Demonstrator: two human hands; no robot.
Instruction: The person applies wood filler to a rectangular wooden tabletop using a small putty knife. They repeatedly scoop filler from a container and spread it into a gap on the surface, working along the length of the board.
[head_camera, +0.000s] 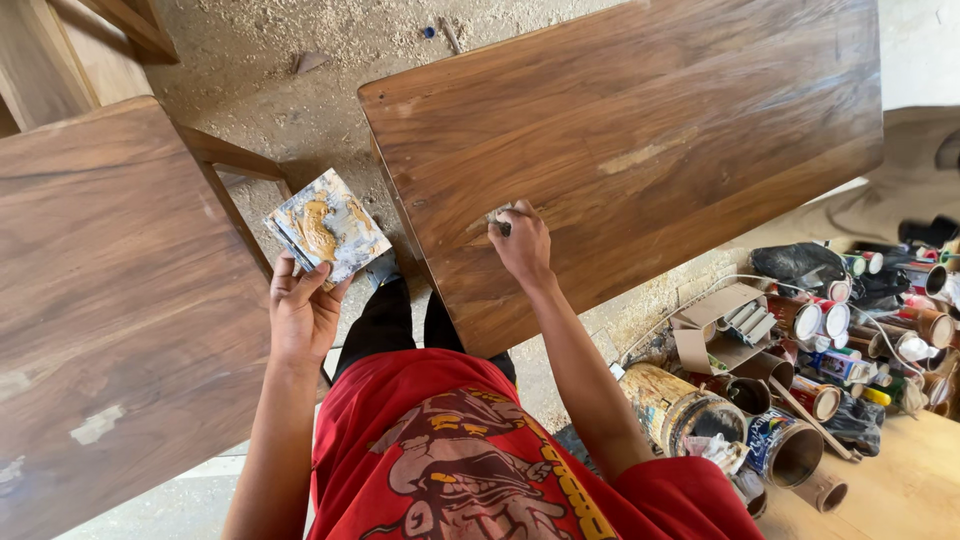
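On sawdust floor (300, 110): two dark wood tabletops, one under the right hand (640, 150), one off to the left (110, 300).

Progress, as a judgement: filler work on the right top is partway. One pale filled streak (640, 155) shows mid-panel; the spot under the blade looks in hand. Left top carries two pale patches (95, 425), so likely filled, not yet sanded.

Right hand (522, 245) is closed around a small putty knife (501, 222), blade touching the top near its front-left area.

Left hand (303, 310) grips one square palette (328, 225) by its lower corner, smeared with tan filler, held above the gap between the tops.

Right of the person: clutter of cans (790, 450), too many and too overlapped to count, plus one open carton (715, 325).
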